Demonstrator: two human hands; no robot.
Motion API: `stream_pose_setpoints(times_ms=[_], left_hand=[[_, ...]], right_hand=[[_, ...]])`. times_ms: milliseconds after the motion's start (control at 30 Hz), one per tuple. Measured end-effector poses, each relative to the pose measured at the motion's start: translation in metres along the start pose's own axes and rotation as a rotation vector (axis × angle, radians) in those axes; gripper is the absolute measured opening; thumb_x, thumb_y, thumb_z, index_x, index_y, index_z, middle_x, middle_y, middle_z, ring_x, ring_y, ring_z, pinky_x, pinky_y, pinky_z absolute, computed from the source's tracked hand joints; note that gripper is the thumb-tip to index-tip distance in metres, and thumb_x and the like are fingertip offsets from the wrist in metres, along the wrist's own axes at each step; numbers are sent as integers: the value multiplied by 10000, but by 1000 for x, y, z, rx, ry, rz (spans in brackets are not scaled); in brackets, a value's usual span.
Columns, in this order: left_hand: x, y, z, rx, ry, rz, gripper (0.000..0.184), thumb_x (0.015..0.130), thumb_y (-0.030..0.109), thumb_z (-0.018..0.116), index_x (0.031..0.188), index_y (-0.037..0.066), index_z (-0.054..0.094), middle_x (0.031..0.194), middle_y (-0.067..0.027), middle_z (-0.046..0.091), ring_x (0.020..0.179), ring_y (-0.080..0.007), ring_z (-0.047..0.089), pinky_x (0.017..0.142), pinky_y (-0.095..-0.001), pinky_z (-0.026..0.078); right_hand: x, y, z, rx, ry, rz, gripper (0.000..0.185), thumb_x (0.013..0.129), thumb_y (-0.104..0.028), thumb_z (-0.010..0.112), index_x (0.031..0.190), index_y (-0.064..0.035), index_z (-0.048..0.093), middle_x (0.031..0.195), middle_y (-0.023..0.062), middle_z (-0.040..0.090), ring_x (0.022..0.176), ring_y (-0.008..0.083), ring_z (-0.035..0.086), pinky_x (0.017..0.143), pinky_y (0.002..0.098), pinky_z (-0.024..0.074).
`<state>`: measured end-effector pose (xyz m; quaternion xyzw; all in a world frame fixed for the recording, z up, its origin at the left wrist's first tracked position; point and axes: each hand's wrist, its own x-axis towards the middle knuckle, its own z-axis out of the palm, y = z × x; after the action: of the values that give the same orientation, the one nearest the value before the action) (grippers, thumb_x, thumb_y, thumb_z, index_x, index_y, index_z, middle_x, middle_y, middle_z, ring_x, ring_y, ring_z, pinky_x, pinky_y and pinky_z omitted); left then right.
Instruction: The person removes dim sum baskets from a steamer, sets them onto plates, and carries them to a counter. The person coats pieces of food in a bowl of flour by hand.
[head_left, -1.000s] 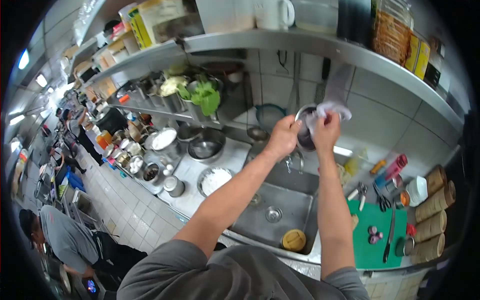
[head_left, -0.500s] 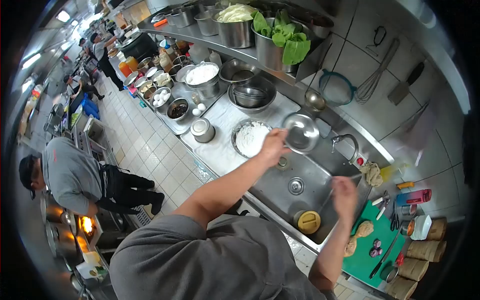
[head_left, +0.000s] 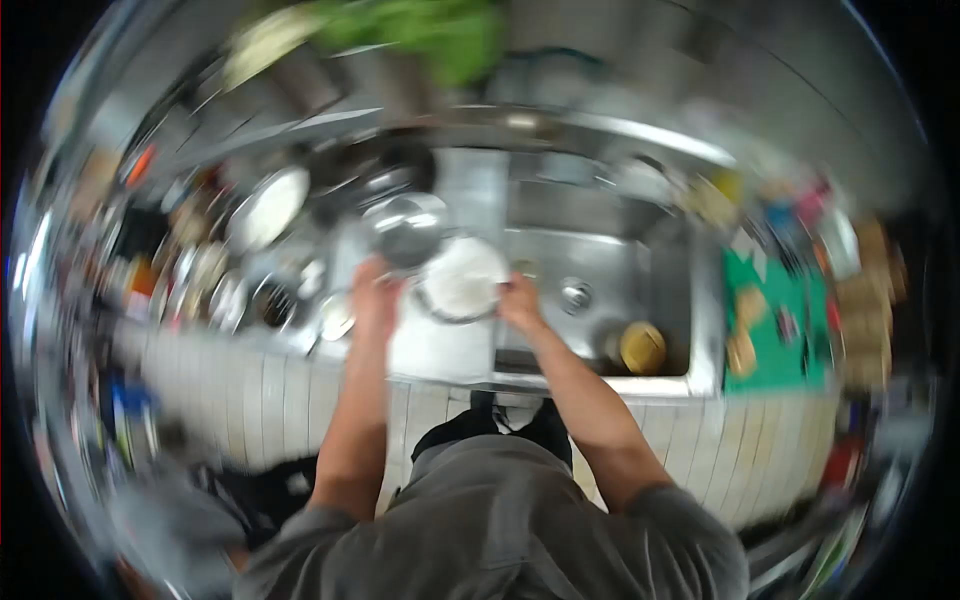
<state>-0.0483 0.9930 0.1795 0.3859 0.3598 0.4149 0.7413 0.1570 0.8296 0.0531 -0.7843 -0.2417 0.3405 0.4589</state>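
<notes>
My left hand (head_left: 375, 297) is closed on the rim of a shiny metal bowl (head_left: 405, 228), held over the white-covered counter to the left of the sink. Just right of it stands a bowl of white powder (head_left: 465, 278), looking like flour. At that bowl's right rim is my right hand (head_left: 518, 303), fingers curled; blur hides what they hold, if anything. The sink (head_left: 575, 260) lies to its right, with a round yellow-topped container (head_left: 642, 347) in its near corner.
A green cutting board (head_left: 770, 360) with food pieces lies right of the sink. Bowls and containers, one a large white-filled bowl (head_left: 275, 208), crowd the left counter. A shelf with leafy greens (head_left: 450, 40) runs above. Another person (head_left: 180, 520) is behind me, lower left.
My view has swung round and blurred. The metal bowl in my left hand has moved from over the sink to left of the powder bowl. My right hand has come to the powder bowl's rim.
</notes>
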Motion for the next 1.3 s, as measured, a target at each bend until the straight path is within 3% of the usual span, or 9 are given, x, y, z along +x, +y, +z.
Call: stream_pose_setpoints(times_ms=[167, 267, 300, 467, 633, 767, 867, 1100, 1300], left_hand=[[9, -21, -38, 17, 155, -201, 394, 1004, 285, 579, 1316, 53, 515, 1271, -82, 564, 1115, -262, 568, 965, -379, 532], [16, -56, -60, -47, -2, -323, 396, 1021, 315, 568, 1306, 45, 517, 1306, -93, 572, 1111, -255, 573, 941, -365, 540], [23, -67, -62, -103, 28, -385, 419, 1023, 348, 557, 1304, 41, 517, 1282, -102, 595, 1084, -254, 591, 928, -363, 546], [69, -115, -95, -155, -63, -447, 450, 1014, 434, 539, 1219, 33, 554, 1104, -103, 667, 963, -232, 645, 863, -348, 562], [-7, -91, -49, 220, 186, -619, 323, 1008, 395, 581, 1030, 73, 589, 817, -15, 623, 640, -133, 580, 539, -226, 490], [-130, -117, 41, 359, -281, -773, 256, 989, 349, 620, 1129, 134, 619, 768, 6, 617, 561, -94, 523, 438, -211, 376], [-252, -193, 146, 502, -641, -939, 300, 989, 320, 621, 1243, 162, 629, 831, -14, 664, 588, -94, 539, 467, -230, 395], [-465, -460, 344, 1031, -991, -1262, 398, 1003, 344, 596, 1325, 111, 572, 1040, -64, 677, 758, -139, 615, 626, -296, 536], [-451, -725, 429, 845, -923, -1120, 338, 1017, 404, 560, 1229, 142, 582, 1059, -14, 634, 771, -147, 571, 675, -344, 520]], right_hand=[[-151, 8, -124, 115, 354, 106, 171, 934, -123, 537, 969, 44, 544, 799, 152, 626, 627, 239, 676, 554, 387, 578], [-263, 81, -194, 154, 650, 1, 175, 894, -154, 558, 916, 19, 568, 798, 187, 621, 759, 293, 677, 676, 450, 533], [-321, 51, -229, 235, 655, 188, 154, 888, -148, 554, 904, 4, 558, 808, 184, 620, 738, 288, 659, 654, 434, 526], [-533, 128, -320, -146, 1138, 438, 171, 898, -129, 533, 872, 39, 518, 723, 182, 619, 623, 271, 670, 589, 434, 530], [-649, 256, -375, 24, 1492, 571, 131, 902, -92, 514, 828, 15, 501, 693, 136, 581, 573, 214, 634, 514, 376, 535], [-677, 292, -416, 325, 1657, 494, 124, 923, -90, 504, 827, -14, 489, 714, 99, 575, 565, 176, 614, 502, 337, 548], [-680, 356, -458, 353, 1566, 521, 137, 927, -99, 516, 828, -12, 478, 710, 101, 573, 578, 174, 615, 513, 339, 552], [-676, 494, -516, 526, 1517, 510, 124, 923, -97, 535, 837, -24, 481, 733, 89, 569, 605, 172, 610, 515, 327, 531], [-723, 548, -525, 721, 1520, 646, 107, 942, -136, 558, 933, -35, 527, 812, 35, 578, 702, 118, 570, 608, 299, 503]])
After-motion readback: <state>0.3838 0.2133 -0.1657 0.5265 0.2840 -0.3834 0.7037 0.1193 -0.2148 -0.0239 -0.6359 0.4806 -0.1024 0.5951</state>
